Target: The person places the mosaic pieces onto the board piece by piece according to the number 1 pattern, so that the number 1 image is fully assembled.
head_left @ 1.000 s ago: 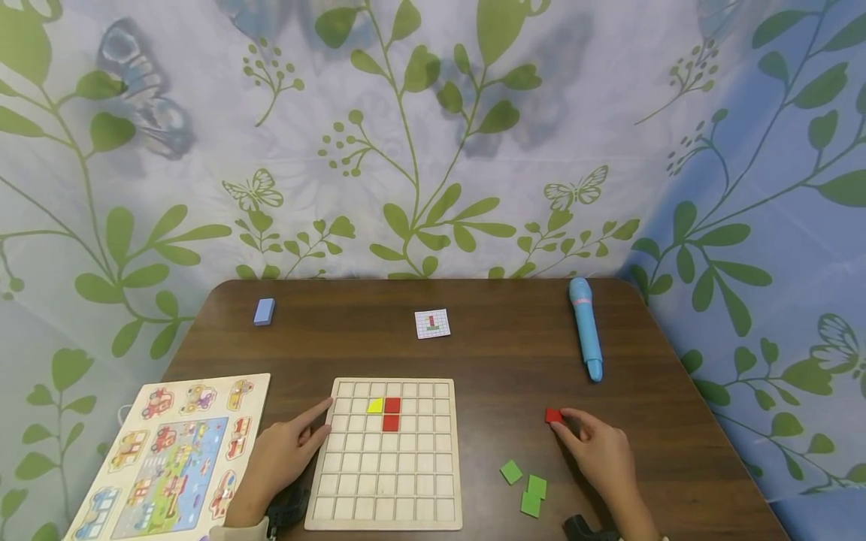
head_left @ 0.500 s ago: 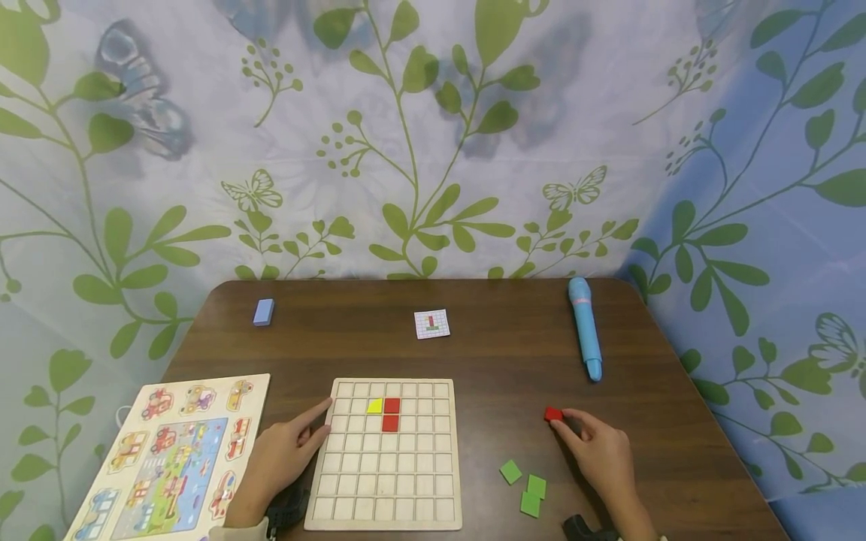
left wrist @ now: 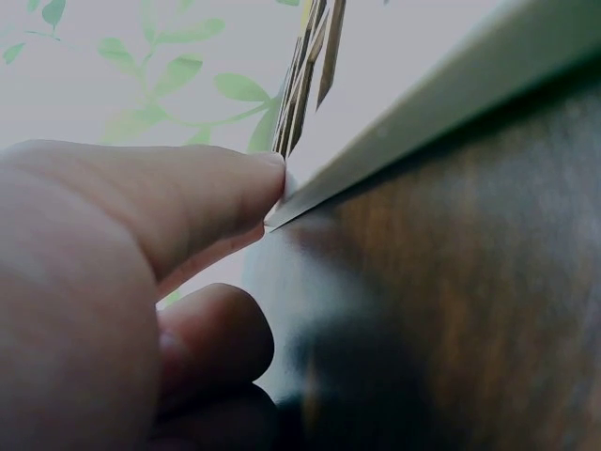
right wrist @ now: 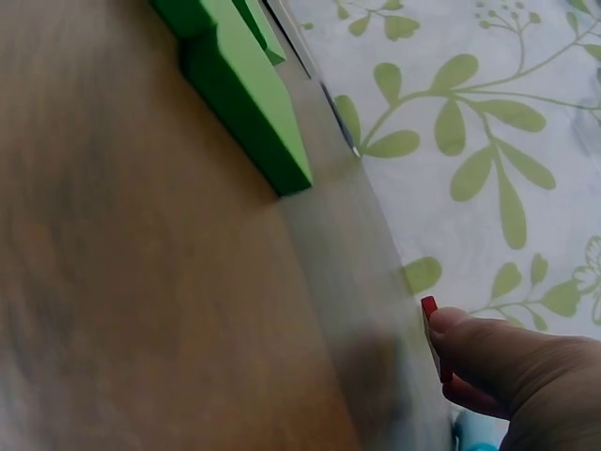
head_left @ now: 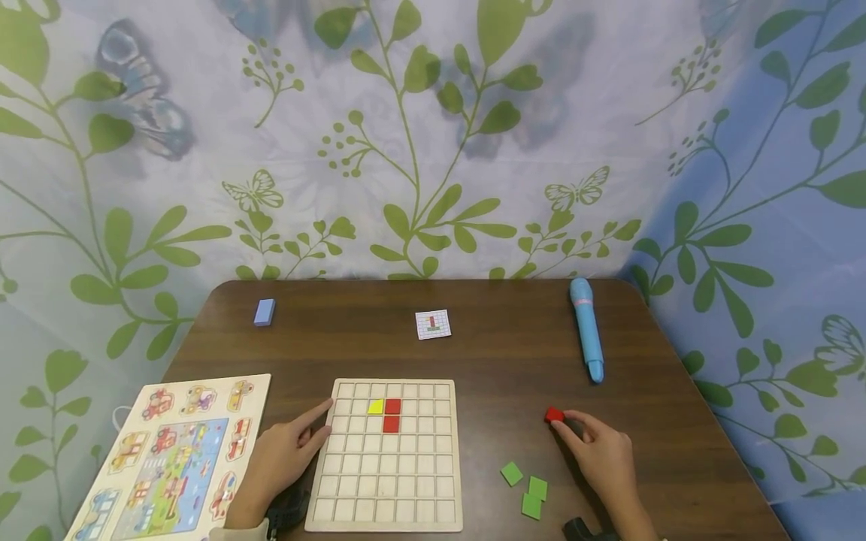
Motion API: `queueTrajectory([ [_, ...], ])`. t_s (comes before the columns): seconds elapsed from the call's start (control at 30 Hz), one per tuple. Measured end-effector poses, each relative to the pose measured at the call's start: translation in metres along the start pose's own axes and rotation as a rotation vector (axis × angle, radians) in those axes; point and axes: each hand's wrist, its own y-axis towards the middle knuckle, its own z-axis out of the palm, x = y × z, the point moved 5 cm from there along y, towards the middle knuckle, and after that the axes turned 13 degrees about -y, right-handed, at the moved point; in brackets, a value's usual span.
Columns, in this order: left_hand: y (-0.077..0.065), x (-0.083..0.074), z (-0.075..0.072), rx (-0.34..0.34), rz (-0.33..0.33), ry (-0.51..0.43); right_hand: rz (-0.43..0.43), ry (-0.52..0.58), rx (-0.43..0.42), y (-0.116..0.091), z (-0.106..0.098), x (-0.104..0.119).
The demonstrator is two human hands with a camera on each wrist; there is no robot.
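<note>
The right fingers (right wrist: 498, 352) partly hide the red tile (head_left: 554, 414); the head view crops the puzzle board (head_left: 177, 469).

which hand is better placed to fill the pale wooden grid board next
Probably the right hand: it pinches a small red square tile. The left hand touches the edge of the pale wooden grid board and holds no tile.

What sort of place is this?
Likely an indoor play or puzzle corner, though the wider room isn't visible: grid board, vehicle-picture board, and a leaf-patterned backdrop close behind.
</note>
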Motion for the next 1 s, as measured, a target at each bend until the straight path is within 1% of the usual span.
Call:
queueTrajectory([
  [0.17,0.0,-0.004,-0.002,-0.025,0.057,-0.009,-0.039,0.024,-0.024,-0.002,0.0,0.004],
  [0.27,-0.001,-0.004,-0.002,-0.021,0.051,-0.01,-0.031,0.026,-0.015,-0.004,0.0,0.008],
  [0.43,-0.001,-0.003,-0.001,-0.017,0.034,-0.008,0.001,0.022,0.035,-0.005,0.002,0.016],
  [0.5,-0.001,-0.003,-0.001,-0.02,0.031,-0.006,-0.002,0.026,0.044,-0.005,0.002,0.02],
  [0.7,-0.001,-0.001,0.0,-0.009,0.014,-0.004,-0.054,0.066,0.007,-0.008,0.003,0.032],
  [0.77,-0.001,-0.001,0.0,-0.004,0.005,-0.003,-0.054,0.075,0.02,-0.01,0.005,0.036],
  [0.83,-0.001,-0.002,0.0,-0.006,0.005,-0.002,-0.068,0.091,0.014,-0.011,0.007,0.042],
  [0.93,-0.001,-0.002,-0.001,-0.009,0.01,-0.003,-0.108,0.114,-0.007,-0.011,0.008,0.05],
  [1.0,-0.001,-0.002,-0.001,-0.01,0.012,-0.003,-0.152,0.124,-0.045,-0.011,0.007,0.055],
])
